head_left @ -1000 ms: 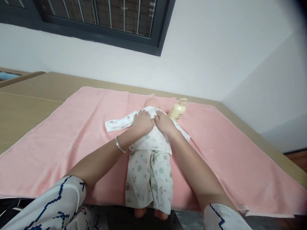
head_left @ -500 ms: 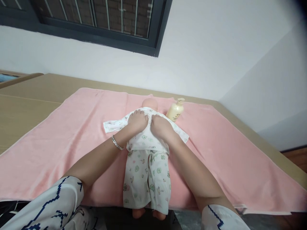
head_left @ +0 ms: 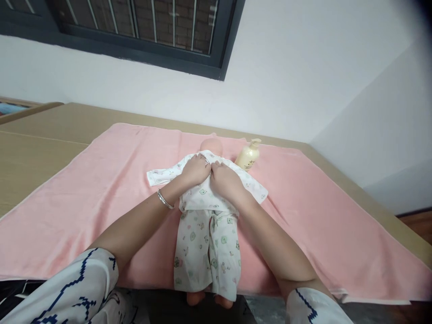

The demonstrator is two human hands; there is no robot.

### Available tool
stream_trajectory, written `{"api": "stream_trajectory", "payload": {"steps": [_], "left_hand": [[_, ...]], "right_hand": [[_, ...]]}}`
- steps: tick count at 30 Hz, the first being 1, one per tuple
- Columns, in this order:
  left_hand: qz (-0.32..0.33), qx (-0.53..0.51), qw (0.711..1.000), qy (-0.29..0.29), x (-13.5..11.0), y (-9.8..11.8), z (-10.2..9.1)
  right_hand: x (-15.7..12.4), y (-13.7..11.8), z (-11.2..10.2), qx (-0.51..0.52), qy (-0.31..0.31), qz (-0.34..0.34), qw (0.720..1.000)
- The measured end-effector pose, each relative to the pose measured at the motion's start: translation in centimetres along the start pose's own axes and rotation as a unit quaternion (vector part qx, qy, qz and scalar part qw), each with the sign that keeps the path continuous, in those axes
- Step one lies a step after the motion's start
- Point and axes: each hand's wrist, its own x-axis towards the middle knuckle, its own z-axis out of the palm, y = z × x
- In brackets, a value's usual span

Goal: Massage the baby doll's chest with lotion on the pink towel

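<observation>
A baby doll (head_left: 212, 145) lies on a pink cloth, its head away from me and its feet at the near edge. It wears a white patterned shirt (head_left: 202, 194) with the sleeves spread out, and matching trousers (head_left: 208, 252). On the upper front of the shirt, my left hand (head_left: 196, 170) is closed, pinching the fabric. My right hand (head_left: 225, 181) is closed on the shirt just beside it, and the fingers of both hands meet near the middle. What lies between the fingertips is too small to make out.
A cream pump bottle (head_left: 248, 155) stands just right of the doll's shoulder. The pink cloth (head_left: 324, 225) covers much of a wooden table (head_left: 37, 153). Behind the table is a white wall with a dark-framed barred window (head_left: 148, 45).
My two hands have come closer together, so their fingers now meet at the middle of the shirt. The doll and the bottle stay in place.
</observation>
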Motion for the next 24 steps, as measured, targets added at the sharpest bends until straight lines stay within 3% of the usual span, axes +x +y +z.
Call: {"api": "stream_trajectory", "payload": {"steps": [9, 15, 24], "left_hand": [[-0.042, 0.039, 0.998, 0.037, -0.9, 1.5, 1.9], [-0.001, 0.046, 0.998, 0.041, -0.8, 0.8, 2.1], [-0.022, 0.025, 0.997, 0.066, -0.4, 0.5, 3.0]], "right_hand": [[3.2, 3.7, 2.1, 0.062, 0.056, -0.001, 0.996], [3.3, 3.7, 2.9, 0.054, 0.069, 0.001, 0.996], [3.3, 3.6, 3.1, 0.051, 0.06, 0.009, 0.997]]}}
